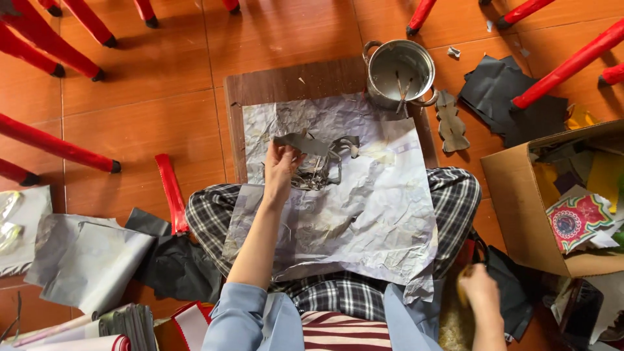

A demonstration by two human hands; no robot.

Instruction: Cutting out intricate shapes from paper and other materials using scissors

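Far left, floor: grey paper sheets (78, 257) and black sheets (175, 263), a red strip (171, 193) beside the knee. Left hand (281, 168) over the crumpled grey sheet (364, 214) on the lap and wooden board (286, 84); fingers pinched narrow on a grey cut-paper strip (305, 143), lifted above a tangle of cut grey paper (318, 172) near the sheet's middle. Metal pot (398, 70) at the board's far right corner, sticks leaning inside. Grey cut-outs (450, 123) just right of the board, black paper pile (507, 97) beyond. Right hand (481, 289) low beside the right knee, closed on something yellowish; cannot tell what. Cardboard box (539, 195) at right, cut off by the edge.

Risk: thin strip likely to tear if pulled while snagged in the tangle; crumpled sheet overhangs the lap, could slide. Pot contents unclear; tangle's shape hard to read.
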